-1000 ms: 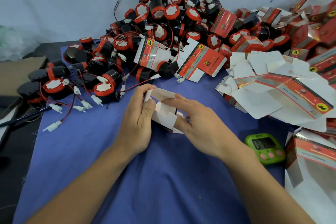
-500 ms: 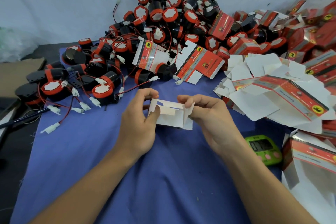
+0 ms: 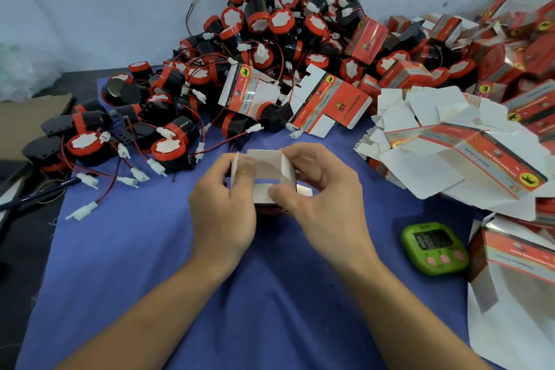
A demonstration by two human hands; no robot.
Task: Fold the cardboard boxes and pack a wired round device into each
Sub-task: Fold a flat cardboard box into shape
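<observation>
Over the blue cloth [image 3: 210, 294], both my hands hold a small cardboard box [image 3: 265, 167], its white inside facing me and its flaps standing up. My left hand [image 3: 223, 207] grips its left wall with the thumb inside. My right hand [image 3: 324, 198] pinches the right flap and front edge. A big heap of red-and-black wired round devices [image 3: 270, 39] lies behind, with one device [image 3: 168, 147] close at the left. Flat unfolded boxes [image 3: 435, 153] are stacked at the right.
A green digital timer [image 3: 434, 246] sits on the cloth at the right. Folded red boxes [image 3: 510, 48] pile up at the far right. Loose red-black wires with white plugs [image 3: 81, 210] trail at the left. Brown cardboard [image 3: 27, 126] lies off the cloth's left edge.
The flat blank has been opened into a box shape between my hands. Both hands have turned it so that the open side faces up, and my right thumb has moved to the front edge.
</observation>
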